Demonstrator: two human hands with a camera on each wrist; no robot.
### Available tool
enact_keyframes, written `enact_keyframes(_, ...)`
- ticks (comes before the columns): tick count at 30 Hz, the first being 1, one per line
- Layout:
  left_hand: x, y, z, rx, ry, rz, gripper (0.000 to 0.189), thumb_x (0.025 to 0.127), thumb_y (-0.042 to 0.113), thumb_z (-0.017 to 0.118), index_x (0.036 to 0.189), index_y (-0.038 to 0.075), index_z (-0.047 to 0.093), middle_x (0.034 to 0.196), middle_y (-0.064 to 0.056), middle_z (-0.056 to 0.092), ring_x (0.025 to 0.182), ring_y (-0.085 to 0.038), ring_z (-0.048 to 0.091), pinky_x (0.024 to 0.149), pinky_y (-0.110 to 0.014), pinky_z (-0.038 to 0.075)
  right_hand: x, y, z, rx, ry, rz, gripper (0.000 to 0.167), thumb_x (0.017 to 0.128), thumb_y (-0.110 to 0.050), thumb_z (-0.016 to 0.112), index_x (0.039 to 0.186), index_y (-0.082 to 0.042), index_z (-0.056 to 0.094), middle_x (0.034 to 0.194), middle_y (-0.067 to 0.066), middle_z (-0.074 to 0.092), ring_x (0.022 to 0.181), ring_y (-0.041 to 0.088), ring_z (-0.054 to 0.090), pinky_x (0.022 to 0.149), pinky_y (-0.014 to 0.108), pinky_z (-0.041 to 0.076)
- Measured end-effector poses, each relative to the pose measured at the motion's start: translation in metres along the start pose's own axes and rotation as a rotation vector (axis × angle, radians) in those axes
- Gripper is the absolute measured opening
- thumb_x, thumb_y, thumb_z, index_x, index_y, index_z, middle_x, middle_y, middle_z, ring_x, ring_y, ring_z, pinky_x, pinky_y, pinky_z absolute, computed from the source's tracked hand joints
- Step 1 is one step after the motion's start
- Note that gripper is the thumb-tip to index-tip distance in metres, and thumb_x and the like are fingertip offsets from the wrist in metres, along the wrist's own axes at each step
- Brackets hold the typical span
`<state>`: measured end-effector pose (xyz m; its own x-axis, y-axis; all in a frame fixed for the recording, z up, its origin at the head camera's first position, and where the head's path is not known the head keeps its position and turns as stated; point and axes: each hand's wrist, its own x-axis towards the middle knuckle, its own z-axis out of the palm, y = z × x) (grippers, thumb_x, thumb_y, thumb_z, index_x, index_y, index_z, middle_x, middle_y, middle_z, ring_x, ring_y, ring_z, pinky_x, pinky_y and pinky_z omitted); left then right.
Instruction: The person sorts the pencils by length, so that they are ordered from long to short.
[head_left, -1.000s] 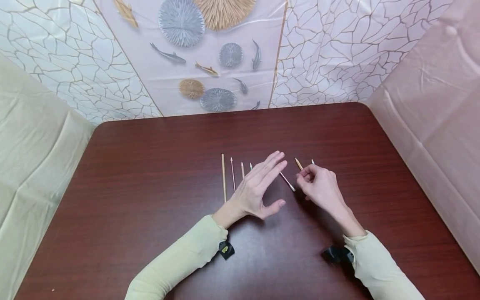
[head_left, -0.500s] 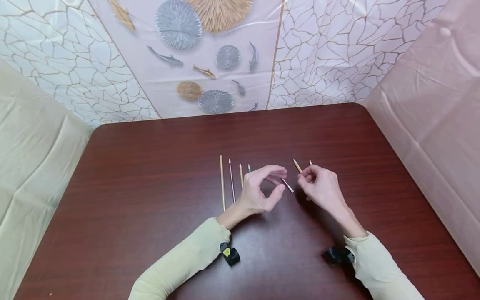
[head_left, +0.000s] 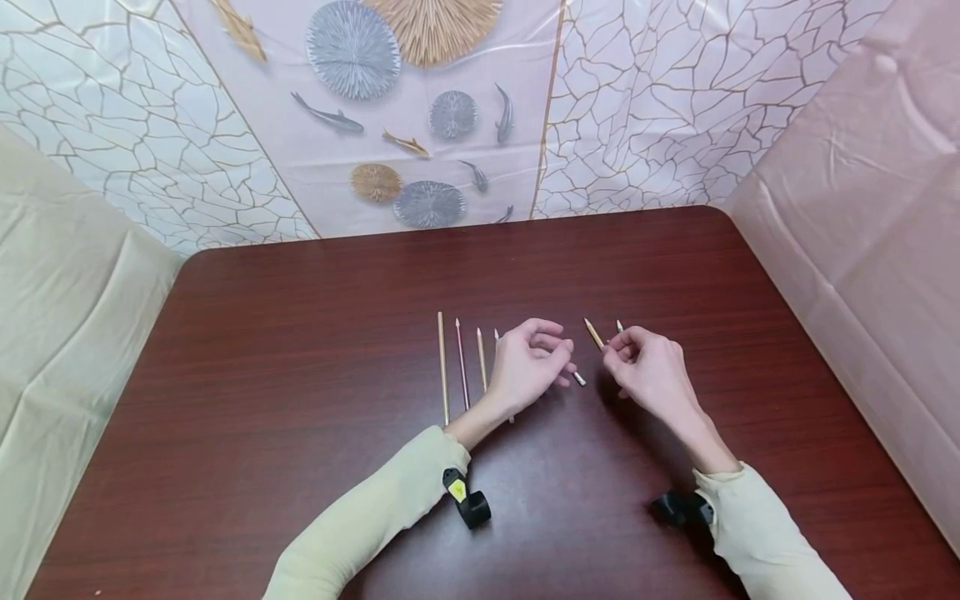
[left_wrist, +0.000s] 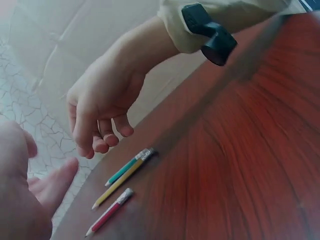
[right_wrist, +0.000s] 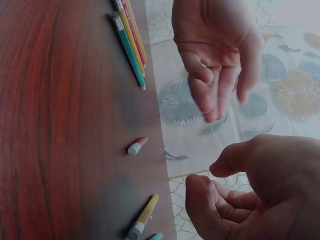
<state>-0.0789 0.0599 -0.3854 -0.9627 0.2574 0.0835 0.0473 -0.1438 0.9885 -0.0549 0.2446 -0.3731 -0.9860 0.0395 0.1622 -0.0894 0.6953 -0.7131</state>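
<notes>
My left hand (head_left: 528,362) hovers over a red pencil (head_left: 579,379) with its fingers loosely bent and nothing in them; only the eraser end shows in the head view. In the left wrist view that red pencil (left_wrist: 109,213) lies whole on the table. To the right, my right hand (head_left: 651,371) is raised just above a yellow pencil (head_left: 594,332) and a teal one (head_left: 619,326). Its fingers hang loosely curled, thumb near the index finger, holding nothing. The right wrist view shows the same yellow pencil (right_wrist: 144,217) below the right hand (right_wrist: 260,190).
Left of my left hand, a yellow pencil (head_left: 442,367), a red pencil (head_left: 461,362), another yellow pencil (head_left: 482,357) and a teal-tipped pencil (head_left: 497,335) lie roughly parallel, partly behind the hand and wrist. The dark red table (head_left: 300,358) meets patterned cloth (head_left: 427,142) at the back.
My left hand's fingers have gone from stretched out to loosely bent, and the wrist has turned over the red pencil. My right hand has barely moved. The pencils lie as before.
</notes>
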Motion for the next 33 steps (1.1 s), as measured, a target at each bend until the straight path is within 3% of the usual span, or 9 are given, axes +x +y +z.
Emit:
enact_keyframes(4,0.004,0.002,0.003,0.004,0.001,-0.117,0.023,0.090,-0.003,0.065,0.110,-0.011,0.059,0.093,-0.033,0.068,0.070,-0.042,0.071,0.053,-0.037,0.057,0.000,0.000,-0.003,0.006,-0.002,0.007,0.004,0.086,-0.005,0.064,0.086,-0.001,0.065,0.068,0.006,0.067,0.040,0.014,0.060,0.040,0.026,0.048)
enact_keyframes(11,0.008,0.003,0.008,0.135,0.025,-0.195,0.028,0.089,0.001,0.070,0.111,-0.013,0.058,0.089,-0.026,0.071,0.062,-0.032,0.071,0.050,-0.037,0.056,0.001,0.003,-0.007,-0.015,0.003,-0.009,0.005,0.088,-0.006,0.065,0.085,-0.001,0.065,0.066,0.004,0.067,0.040,0.014,0.060,0.043,0.023,0.046)
enact_keyframes(17,0.015,0.002,0.014,0.211,0.049,-0.232,0.027,0.088,0.002,0.072,0.109,-0.011,0.060,0.078,-0.016,0.072,0.049,-0.021,0.067,0.051,-0.040,0.056,0.003,0.005,-0.011,-0.037,0.008,-0.014,0.007,0.088,-0.007,0.065,0.086,-0.001,0.066,0.066,0.004,0.067,0.041,0.015,0.061,0.047,0.020,0.044)
enact_keyframes(26,0.026,0.003,0.024,0.314,0.080,-0.272,0.024,0.088,0.006,0.073,0.105,-0.007,0.062,0.069,-0.009,0.071,0.045,-0.015,0.065,0.047,-0.030,0.054,0.007,0.013,-0.016,-0.050,0.025,0.005,0.006,0.085,-0.006,0.063,0.086,-0.001,0.066,0.067,0.006,0.067,0.044,0.022,0.064,0.047,0.019,0.046)
enact_keyframes(33,0.030,0.001,0.032,0.448,0.090,-0.250,0.024,0.086,0.012,0.076,0.102,-0.001,0.064,0.057,0.006,0.067,0.043,-0.010,0.063,0.063,-0.017,0.052,0.008,0.018,-0.019,-0.075,0.027,0.015,0.008,0.087,-0.008,0.064,0.086,-0.001,0.066,0.068,0.005,0.068,0.044,0.020,0.064,0.050,0.017,0.043)
